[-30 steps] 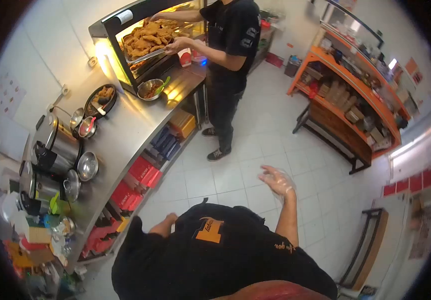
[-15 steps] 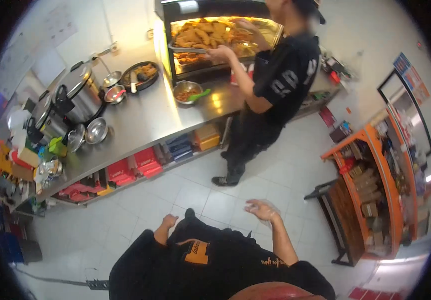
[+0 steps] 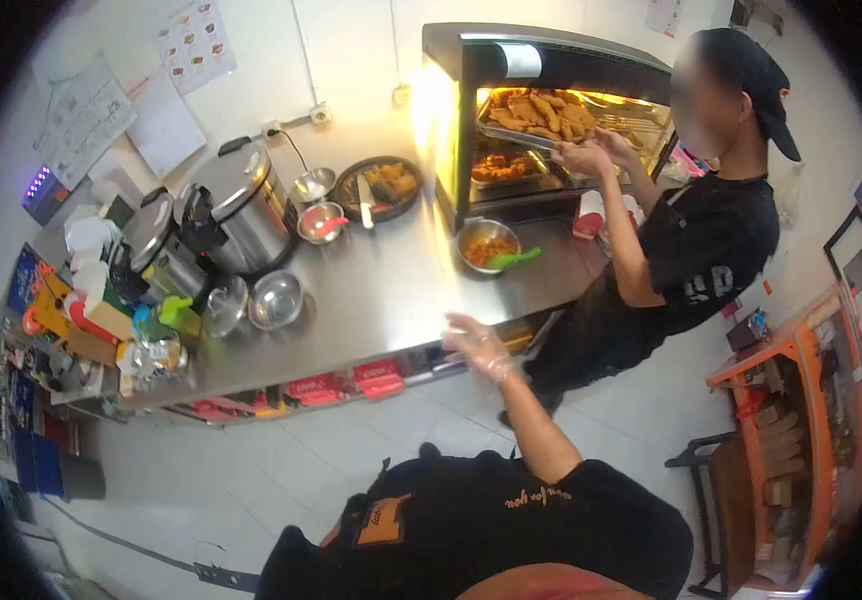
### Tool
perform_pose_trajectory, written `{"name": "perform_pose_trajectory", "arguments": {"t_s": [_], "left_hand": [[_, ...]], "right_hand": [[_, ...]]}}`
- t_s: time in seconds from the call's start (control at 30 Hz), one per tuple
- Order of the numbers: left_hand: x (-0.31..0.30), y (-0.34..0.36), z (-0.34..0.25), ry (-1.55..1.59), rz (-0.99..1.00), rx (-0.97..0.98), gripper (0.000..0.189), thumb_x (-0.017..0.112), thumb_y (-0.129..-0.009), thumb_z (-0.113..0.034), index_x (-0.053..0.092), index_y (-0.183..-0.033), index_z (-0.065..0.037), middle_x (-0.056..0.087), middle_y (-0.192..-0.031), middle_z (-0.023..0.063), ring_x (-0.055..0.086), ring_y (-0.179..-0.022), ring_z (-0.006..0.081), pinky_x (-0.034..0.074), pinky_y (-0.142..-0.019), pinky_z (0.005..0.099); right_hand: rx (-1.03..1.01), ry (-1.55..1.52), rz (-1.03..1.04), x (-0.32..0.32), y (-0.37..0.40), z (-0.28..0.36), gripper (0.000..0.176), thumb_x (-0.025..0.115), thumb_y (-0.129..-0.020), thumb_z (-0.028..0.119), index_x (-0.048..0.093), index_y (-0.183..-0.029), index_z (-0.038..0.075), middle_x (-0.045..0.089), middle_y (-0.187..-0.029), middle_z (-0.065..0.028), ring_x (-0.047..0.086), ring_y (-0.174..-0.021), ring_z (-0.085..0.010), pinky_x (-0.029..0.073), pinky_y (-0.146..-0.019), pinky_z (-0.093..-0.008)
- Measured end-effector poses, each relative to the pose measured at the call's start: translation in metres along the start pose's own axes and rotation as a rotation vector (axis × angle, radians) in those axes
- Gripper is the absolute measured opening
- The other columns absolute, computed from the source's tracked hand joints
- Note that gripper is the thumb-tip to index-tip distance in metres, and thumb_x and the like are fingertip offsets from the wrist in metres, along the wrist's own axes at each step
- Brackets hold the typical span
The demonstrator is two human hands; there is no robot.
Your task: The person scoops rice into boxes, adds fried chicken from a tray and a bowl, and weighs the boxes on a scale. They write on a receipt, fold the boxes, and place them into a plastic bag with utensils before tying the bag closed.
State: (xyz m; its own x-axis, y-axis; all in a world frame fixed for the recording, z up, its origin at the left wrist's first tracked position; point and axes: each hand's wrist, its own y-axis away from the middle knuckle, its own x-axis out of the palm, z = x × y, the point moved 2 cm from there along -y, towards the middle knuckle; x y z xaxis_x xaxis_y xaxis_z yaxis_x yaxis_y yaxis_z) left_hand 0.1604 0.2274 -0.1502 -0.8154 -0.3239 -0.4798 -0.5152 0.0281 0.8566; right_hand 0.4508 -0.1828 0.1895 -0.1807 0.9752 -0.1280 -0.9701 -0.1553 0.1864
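My right hand (image 3: 479, 348), in a clear plastic glove, reaches out in front of the steel counter (image 3: 376, 300). It is open and holds nothing, its fingers stretched toward the counter's front edge. Nearest to it on the counter is a metal bowl (image 3: 489, 244) of orange-brown food with a green-handled utensil (image 3: 516, 259). My left hand is out of view, hidden at my side. To the right, a co-worker (image 3: 711, 225) in black holds a tray (image 3: 517, 136) at the lit warming cabinet (image 3: 451, 120), where fried pieces (image 3: 541, 113) are piled.
Two large pots (image 3: 246, 205) stand on the left of the counter, by metal bowls (image 3: 276, 300) and a dark pan (image 3: 403, 192) with food and a white-handled utensil. Red boxes (image 3: 379, 377) fill the shelf below. At right stand an orange shelf (image 3: 811, 370) and a dark bench (image 3: 716, 500).
My view has shifted nearer to the counter. My right hand has risen toward the counter edge, and my left hand has gone from view. The co-worker remains at the cabinet with the tray.
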Motion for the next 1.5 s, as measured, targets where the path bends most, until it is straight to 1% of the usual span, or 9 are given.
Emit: {"name": "perform_pose_trajectory", "arguments": {"t_s": [0.17, 0.3, 0.53, 0.7, 0.73, 0.87, 1.1, 1.27, 1.5], "left_hand": [[-0.074, -0.06, 0.018, -0.135, -0.178, 0.125, 0.037, 0.05, -0.092, -0.029, 0.061, -0.124, -0.013, 0.063, -0.117, 0.0203, 0.062, -0.107, 0.0365, 0.051, -0.087, 0.0463], [-0.122, -0.071, -0.001, 0.553, -0.52, -0.332, 0.049, 0.06, -0.087, -0.037, 0.06, -0.12, 0.0, 0.064, -0.109, 0.028, 0.062, -0.106, 0.04, 0.049, -0.09, 0.0465], [-0.268, -0.025, -0.083, 0.597, 0.118, -0.035, 0.061, 0.058, -0.089, -0.051, 0.057, -0.125, -0.001, 0.062, -0.123, 0.0166, 0.061, -0.108, 0.0332, 0.047, -0.092, 0.044], [-0.348, -0.081, -0.106, 0.566, 0.391, -0.027, 0.058, 0.055, -0.09, -0.059, 0.065, -0.117, -0.007, 0.067, -0.11, 0.011, 0.064, -0.1, 0.0228, 0.049, -0.089, 0.0426], [-0.362, -0.095, -0.11, 0.606, 0.338, 0.071, 0.057, 0.056, -0.091, -0.058, 0.065, -0.114, -0.007, 0.067, -0.103, 0.0103, 0.064, -0.093, 0.0209, 0.05, -0.085, 0.0402], [-0.428, -0.111, -0.149, 0.749, -0.073, 0.38, 0.045, 0.056, -0.095, -0.047, 0.065, -0.106, -0.004, 0.068, -0.088, 0.0081, 0.061, -0.076, 0.0156, 0.049, -0.069, 0.0288], [-0.486, -0.135, -0.211, 0.951, -0.629, 0.614, 0.031, 0.063, -0.094, -0.025, 0.06, -0.114, 0.0, 0.068, -0.098, 0.0109, 0.064, -0.083, 0.0173, 0.05, -0.076, 0.0291], [-0.535, -0.123, -0.242, 0.614, -0.342, 0.786, 0.032, 0.063, -0.094, -0.023, 0.059, -0.118, -0.002, 0.066, -0.108, 0.0098, 0.064, -0.095, 0.0187, 0.05, -0.083, 0.0317], [-0.541, -0.142, -0.283, 0.526, -0.217, 0.794, 0.041, 0.065, -0.092, -0.032, 0.059, -0.12, -0.003, 0.067, -0.111, 0.0134, 0.065, -0.097, 0.022, 0.052, -0.083, 0.0351]], "right_hand": [[-0.031, -0.474, -0.24, -0.02, -0.091, 0.007, 0.05, 0.064, -0.091, 0.031, 0.049, -0.132, 0.006, 0.059, -0.118, -0.0106, 0.065, -0.092, -0.0244, 0.054, -0.074, -0.0371], [0.07, -0.565, -0.347, -0.049, -0.133, 0.011, 0.035, 0.067, -0.088, 0.033, 0.063, -0.107, 0.004, 0.063, -0.09, -0.007, 0.063, -0.077, -0.0208, 0.052, -0.066, -0.0357], [0.442, -0.342, -1.062, -0.141, -0.225, -0.156, 0.033, 0.071, -0.084, 0.038, 0.068, -0.093, 0.006, 0.056, -0.071, -0.0063, 0.055, -0.058, -0.0185, 0.046, -0.051, -0.0369], [0.48, -0.902, -0.659, -0.15, -0.259, -0.206, 0.027, 0.063, -0.09, 0.032, 0.056, -0.08, 0.008, 0.048, -0.062, -0.0062, 0.047, -0.048, -0.0209, 0.04, -0.044, -0.0351], [0.471, -1.013, -0.492, -0.154, -0.275, -0.221, 0.027, 0.061, -0.091, 0.031, 0.052, -0.078, 0.009, 0.046, -0.06, -0.0063, 0.046, -0.046, -0.0213, 0.039, -0.043, -0.0344], [0.642, -0.914, -0.675, -0.126, -0.312, -0.253, 0.021, 0.05, -0.096, 0.026, 0.048, -0.081, 0.011, 0.042, -0.054, -0.0061, 0.046, -0.044, -0.02, 0.038, -0.042, -0.0316], [0.553, -0.936, -1.001, -0.047, -0.288, -0.214, 0.014, 0.052, -0.092, 0.016, 0.054, -0.098, 0.004, 0.059, -0.074, -0.0117, 0.059, -0.053, -0.0209, 0.052, -0.046, -0.0316], [0.584, -1.057, -0.97, -0.041, -0.28, -0.181, 0.024, 0.045, -0.094, 0.008, 0.044, -0.113, -0.007, 0.055, -0.095, -0.0235, 0.068, -0.07, -0.039, 0.063, -0.065, -0.0478], [0.485, -1.054, -0.919, -0.082, -0.279, -0.199, 0.03, 0.049, -0.095, 0.015, 0.045, -0.114, -0.008, 0.057, -0.1, -0.0248, 0.068, -0.079, -0.0388, 0.063, -0.07, -0.0486]]}}
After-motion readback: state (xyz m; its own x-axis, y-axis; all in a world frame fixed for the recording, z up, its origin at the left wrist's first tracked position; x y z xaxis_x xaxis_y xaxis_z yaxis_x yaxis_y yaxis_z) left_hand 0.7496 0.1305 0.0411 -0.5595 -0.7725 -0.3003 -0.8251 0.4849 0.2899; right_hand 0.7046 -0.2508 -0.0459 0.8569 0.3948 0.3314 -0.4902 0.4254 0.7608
